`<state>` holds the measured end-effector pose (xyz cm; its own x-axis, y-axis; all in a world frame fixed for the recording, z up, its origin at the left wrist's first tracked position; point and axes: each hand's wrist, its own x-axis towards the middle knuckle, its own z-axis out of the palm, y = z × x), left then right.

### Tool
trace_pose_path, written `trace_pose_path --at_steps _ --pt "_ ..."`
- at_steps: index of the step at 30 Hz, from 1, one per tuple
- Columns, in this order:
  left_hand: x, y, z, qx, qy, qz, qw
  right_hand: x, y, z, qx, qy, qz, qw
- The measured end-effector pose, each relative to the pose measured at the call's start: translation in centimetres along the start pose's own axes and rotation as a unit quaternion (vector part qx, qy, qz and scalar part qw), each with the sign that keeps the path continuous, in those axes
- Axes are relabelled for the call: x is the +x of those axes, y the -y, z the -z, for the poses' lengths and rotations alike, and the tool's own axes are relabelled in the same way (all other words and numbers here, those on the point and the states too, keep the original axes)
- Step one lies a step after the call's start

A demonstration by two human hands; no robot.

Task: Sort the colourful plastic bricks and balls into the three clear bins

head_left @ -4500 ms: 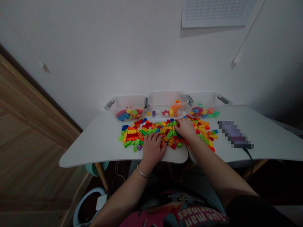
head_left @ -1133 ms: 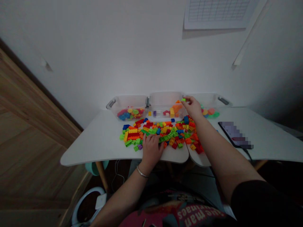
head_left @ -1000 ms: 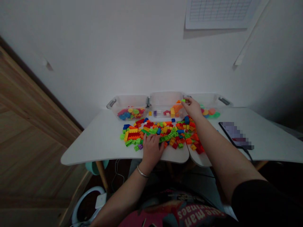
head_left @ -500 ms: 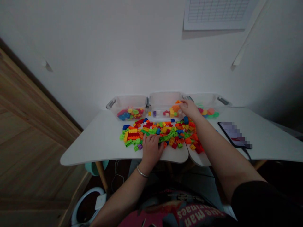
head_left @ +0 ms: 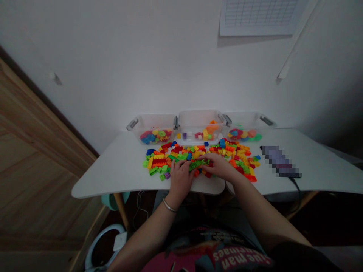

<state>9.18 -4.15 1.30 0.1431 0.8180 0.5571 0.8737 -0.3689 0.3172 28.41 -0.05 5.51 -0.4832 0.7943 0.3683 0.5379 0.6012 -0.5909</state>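
Observation:
A wide heap of colourful toy building bricks [head_left: 159, 161] lies on the white table. Over its front middle, my left hand [head_left: 180, 176] is closed, its thumb and fingers holding a long green toy brick [head_left: 194, 165]. My right hand [head_left: 217, 166] has its fingers curled round the right end of the same green brick, with the thumb below. Parts of the brick are hidden by the fingers. Loose bricks surround both hands.
Behind the heap stand three clear plastic bins: the left bin [head_left: 154, 120], the middle bin [head_left: 198, 116] and the right bin [head_left: 246, 118], each with coloured pieces inside. A phone [head_left: 279, 160] with a cable lies to the right on the white table [head_left: 113, 172].
My right hand has come back from the middle bin, leaving an orange piece there, and is now at the green brick. My left hand has stayed at the green brick.

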Motion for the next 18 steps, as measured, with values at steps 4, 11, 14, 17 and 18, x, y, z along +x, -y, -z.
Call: trace_pose_path --at_steps 4,11,14,17,18 --pt "-0.1 0.1 0.0 -0.001 0.004 -0.012 1.000 -0.4 -0.6 -1.0 -0.009 -0.025 -0.032 0.999" --pt "-0.1 0.1 -0.1 -0.010 0.012 -0.020 1.000 -0.6 -1.5 -1.9 -0.032 -0.021 -0.040 0.998" --pt "-0.1 0.2 -0.3 -0.018 0.006 -0.016 1.000 -0.7 -1.6 -2.2 -0.040 -0.029 -0.041 0.998" --pt "-0.3 0.3 -0.5 -0.035 -0.027 -0.001 0.999 -0.5 -1.8 -1.7 -0.043 -0.070 -0.048 0.995" --pt "-0.3 0.3 -0.6 -0.041 -0.037 0.001 0.998 -0.3 -1.9 -1.3 -0.043 -0.097 -0.052 0.993"
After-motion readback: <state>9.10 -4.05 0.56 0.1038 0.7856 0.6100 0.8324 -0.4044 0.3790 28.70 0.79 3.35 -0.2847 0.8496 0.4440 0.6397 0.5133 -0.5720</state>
